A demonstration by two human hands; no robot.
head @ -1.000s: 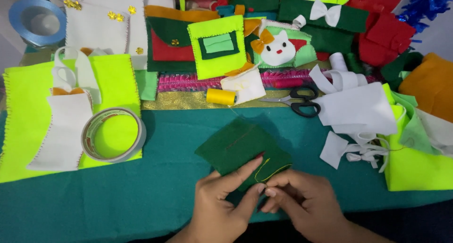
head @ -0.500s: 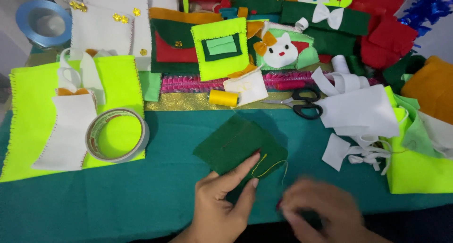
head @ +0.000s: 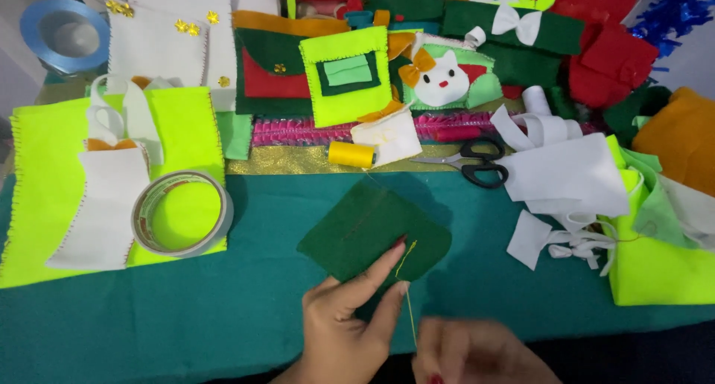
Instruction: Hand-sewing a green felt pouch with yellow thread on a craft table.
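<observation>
**Green felt pinned flat while the thread is drawn out**

The left hand presses the near edge of a dark green felt piece, thumb and forefinger closed together on it, apparently to keep it from sliding as the yellow thread comes taut. That thread leaves the felt just beside the left fingertips and runs down to the right hand, which sits close beside the left one, nearer the person. It is blurred; its fingers look bunched as if pinching the thread or a needle, but I cannot tell for certain.

Beyond the felt, a yellow thread spool lies within easy reach, with black-handled scissors further out to the right. Off to the left, a roll of tape rests on a neon yellow felt sheet. White felt scraps lie well to the right on the teal table.
</observation>
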